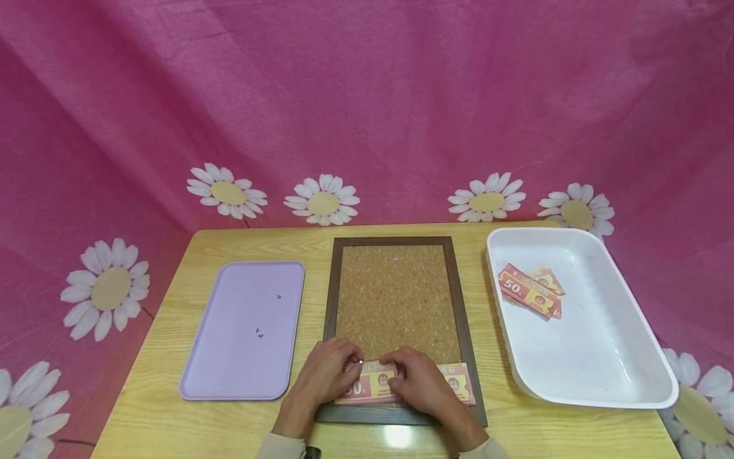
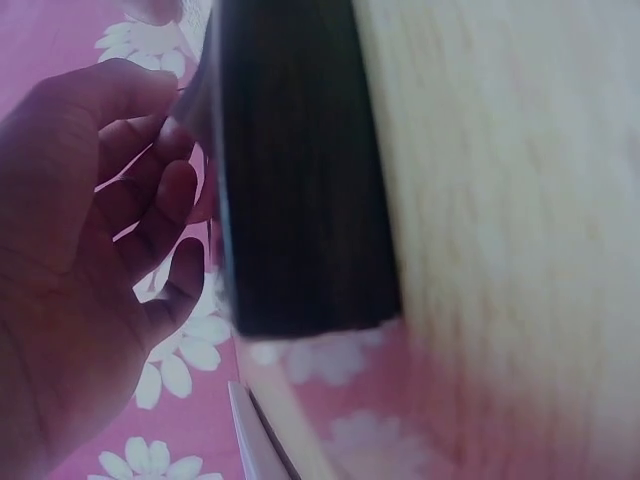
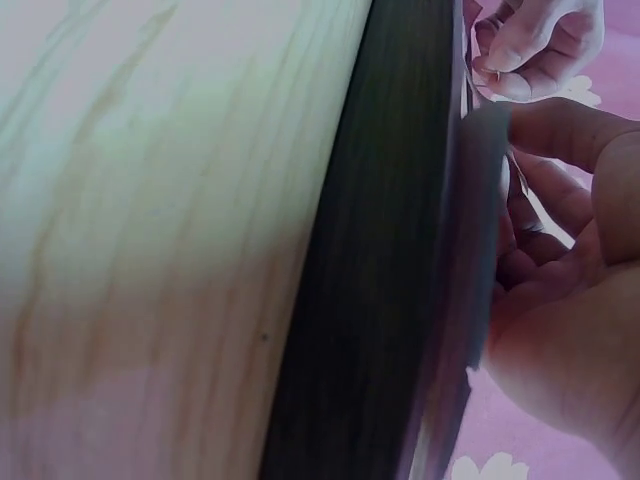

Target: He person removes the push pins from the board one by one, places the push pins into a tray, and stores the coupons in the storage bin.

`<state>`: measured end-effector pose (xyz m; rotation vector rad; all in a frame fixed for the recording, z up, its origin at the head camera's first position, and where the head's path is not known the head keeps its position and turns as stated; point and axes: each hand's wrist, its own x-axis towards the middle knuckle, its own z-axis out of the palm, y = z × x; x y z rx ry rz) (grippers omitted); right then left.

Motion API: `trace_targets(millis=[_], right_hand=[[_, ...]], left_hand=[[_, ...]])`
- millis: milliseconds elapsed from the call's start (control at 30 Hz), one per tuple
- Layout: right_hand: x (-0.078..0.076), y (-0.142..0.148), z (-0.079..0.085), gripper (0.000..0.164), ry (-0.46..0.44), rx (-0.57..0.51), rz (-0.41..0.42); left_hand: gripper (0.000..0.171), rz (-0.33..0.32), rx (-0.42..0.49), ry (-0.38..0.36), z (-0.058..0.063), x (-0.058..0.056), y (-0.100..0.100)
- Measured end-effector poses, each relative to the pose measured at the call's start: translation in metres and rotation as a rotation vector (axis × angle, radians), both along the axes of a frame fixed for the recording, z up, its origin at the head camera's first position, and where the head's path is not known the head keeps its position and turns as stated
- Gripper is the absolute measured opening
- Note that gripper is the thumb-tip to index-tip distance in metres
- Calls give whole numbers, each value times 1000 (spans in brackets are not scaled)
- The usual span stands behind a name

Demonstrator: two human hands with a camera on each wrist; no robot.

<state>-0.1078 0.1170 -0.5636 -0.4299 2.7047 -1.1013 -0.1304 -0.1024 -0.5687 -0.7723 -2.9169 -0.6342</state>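
Observation:
A corkboard [image 1: 395, 299] with a dark wooden frame lies on the table. Along its lower edge lie red and yellow paper coupons, one coupon [image 1: 373, 389] between the hands and another coupon [image 1: 457, 382] partly covered by the right forearm. My left hand [image 1: 328, 371] pinches a tiny shiny pin at the left coupon's upper edge; its point is hard to make out. My right hand [image 1: 421, 379] rests on the coupon with curled fingers, thumb and index finger holding it against the board. In the right wrist view, the right thumb [image 3: 560, 130] touches the paper.
A lilac tray [image 1: 229, 363] with several tiny dark pins [image 1: 260, 336] lies left of the board. To the right stands a white plastic bin [image 1: 585, 357] with raised walls, holding more coupons [image 1: 527, 290]. A pink flowered cloth [image 1: 367, 115] hangs behind the table.

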Motion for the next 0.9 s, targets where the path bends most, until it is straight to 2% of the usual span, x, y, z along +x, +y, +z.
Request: trace_targets(millis=[167, 400, 567, 767, 900], right_hand=[[0, 2, 4, 31, 19, -20, -26], [0, 6, 10, 32, -11, -71, -39], [0, 9, 13, 31, -14, -81, -48], [0, 13, 18, 32, -27, -78, -72], [-1, 16, 22, 32, -31, -60, -91]], left_hand=[[5, 0, 23, 14, 1, 0, -1], [5, 7, 52, 8, 7, -1, -3], [5, 23, 47, 39, 15, -1, -7], [6, 30, 24, 9, 21, -1, -11], [7, 23, 24, 27, 23, -1, -14]])
